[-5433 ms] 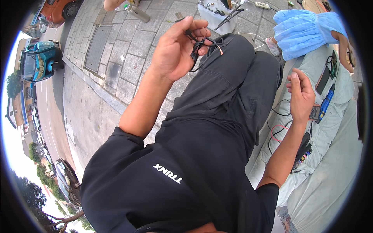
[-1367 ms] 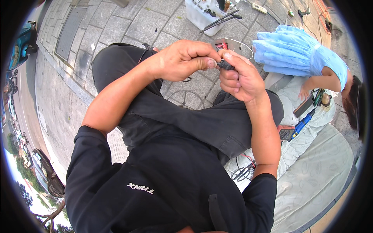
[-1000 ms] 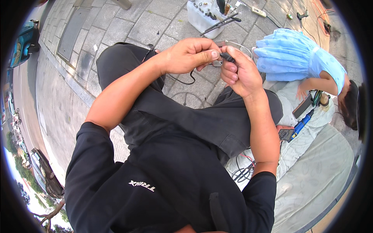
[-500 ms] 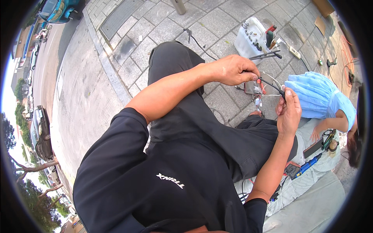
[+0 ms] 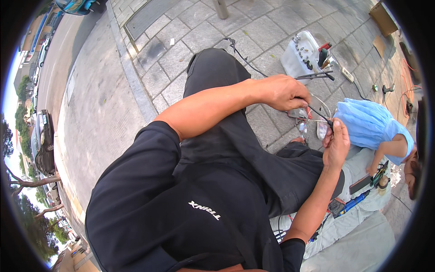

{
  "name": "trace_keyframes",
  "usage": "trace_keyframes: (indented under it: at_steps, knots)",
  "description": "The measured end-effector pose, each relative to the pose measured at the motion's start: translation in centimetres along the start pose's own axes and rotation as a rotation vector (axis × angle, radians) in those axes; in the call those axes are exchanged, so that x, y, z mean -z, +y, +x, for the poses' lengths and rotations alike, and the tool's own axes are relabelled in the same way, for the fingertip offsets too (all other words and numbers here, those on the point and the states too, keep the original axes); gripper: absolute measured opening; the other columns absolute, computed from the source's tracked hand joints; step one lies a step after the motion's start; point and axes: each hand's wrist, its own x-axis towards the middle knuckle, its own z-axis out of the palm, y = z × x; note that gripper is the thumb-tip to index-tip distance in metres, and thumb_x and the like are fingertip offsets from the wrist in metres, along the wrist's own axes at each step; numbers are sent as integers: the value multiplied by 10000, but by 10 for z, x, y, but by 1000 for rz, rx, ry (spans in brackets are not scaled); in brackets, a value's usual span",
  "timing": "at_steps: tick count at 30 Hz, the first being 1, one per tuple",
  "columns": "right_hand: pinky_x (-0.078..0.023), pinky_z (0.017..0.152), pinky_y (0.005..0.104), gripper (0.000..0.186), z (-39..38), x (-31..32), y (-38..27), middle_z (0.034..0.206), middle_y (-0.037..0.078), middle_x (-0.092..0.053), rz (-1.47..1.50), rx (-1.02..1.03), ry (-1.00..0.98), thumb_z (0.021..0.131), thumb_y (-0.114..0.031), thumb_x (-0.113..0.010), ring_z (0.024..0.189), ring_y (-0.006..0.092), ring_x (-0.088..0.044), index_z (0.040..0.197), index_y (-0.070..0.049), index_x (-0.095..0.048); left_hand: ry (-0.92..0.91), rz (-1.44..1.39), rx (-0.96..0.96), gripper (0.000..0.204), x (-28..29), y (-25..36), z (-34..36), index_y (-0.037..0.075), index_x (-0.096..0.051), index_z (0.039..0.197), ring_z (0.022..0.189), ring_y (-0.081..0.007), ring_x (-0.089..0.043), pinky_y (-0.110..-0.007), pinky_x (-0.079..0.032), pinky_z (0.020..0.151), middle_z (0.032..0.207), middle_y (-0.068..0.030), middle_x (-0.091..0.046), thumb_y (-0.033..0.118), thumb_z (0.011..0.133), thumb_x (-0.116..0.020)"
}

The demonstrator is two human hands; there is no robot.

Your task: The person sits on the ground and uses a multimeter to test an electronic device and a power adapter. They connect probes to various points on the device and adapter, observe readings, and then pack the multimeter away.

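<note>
Between my two hands runs a short length of black cable (image 5: pixel 320 112). My left hand (image 5: pixel 285 93) pinches its upper left end with thumb and fingers. Lower right, my right hand (image 5: pixel 335 141) grips the other end, where a thicker black piece shows at the fingertips. A thin white wire (image 5: pixel 327 105) loops beside the cable. Just below my left hand lie small parts with red and white pieces (image 5: pixel 298 114) on the paving, partly hidden by the hand. What exactly sits inside my right fingers is hidden.
A white plastic container (image 5: pixel 297 59) holds hand tools, with black rods (image 5: pixel 317 75) across it. A person in a blue dress (image 5: pixel 362 121) crouches at the right. On the grey cloth (image 5: pixel 362 217) lie a blue tool (image 5: pixel 354 203), a dark flat box (image 5: pixel 361 183) and pliers (image 5: pixel 379 174).
The whole view has shifted slightly. Both hands keep their hold on the cable. The other person's hand has moved closer to the pliers on the cloth.
</note>
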Motion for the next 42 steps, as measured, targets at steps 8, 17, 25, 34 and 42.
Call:
trace_keyframes:
  at_steps: [8,17,25,34,42]
  knots:
    - [-399,516,226,302,9,3,-28,832,46,-651,137,111,-13,1052,-264,-680,586,87,-521,1238,-27,-675,118,159,98,223,69,-8,-25,57,-755,1133,974,-306,-692,-404,-541,836,1003,-127,-728,238,1015,-704]
    - [-568,558,350,371,-18,-43,-26,844,154,-735,-924,173,-278,1005,-190,-691,718,193,-720,1285,53,-666,723,99,617,395,205,20,-126,59,-739,1110,630,-73,-558,-248,-470,606,772,-16,-677,424,1095,-588]
    - [-545,676,361,349,-28,-35,-25,814,140,-726,-930,60,-306,1003,-202,-676,728,195,-713,1254,39,-683,1140,-380,520,308,238,-5,-225,32,-671,1112,803,-196,-727,-303,-552,678,804,-15,-640,325,1105,-578]
    - [-528,714,315,326,-29,-11,-16,850,127,-744,-889,48,-273,999,-184,-678,760,142,-671,1231,44,-689,1280,-606,289,262,262,-19,-263,63,-628,1107,881,-250,-741,-372,-614,770,822,-24,-644,317,1106,-564]
    - [-549,763,319,346,-29,6,9,885,143,-771,-902,-58,-303,997,-196,-682,818,162,-710,1226,63,-689,1340,-680,90,269,294,-21,-282,53,-598,1101,917,-298,-732,-426,-621,831,831,-54,-645,315,1117,-536]
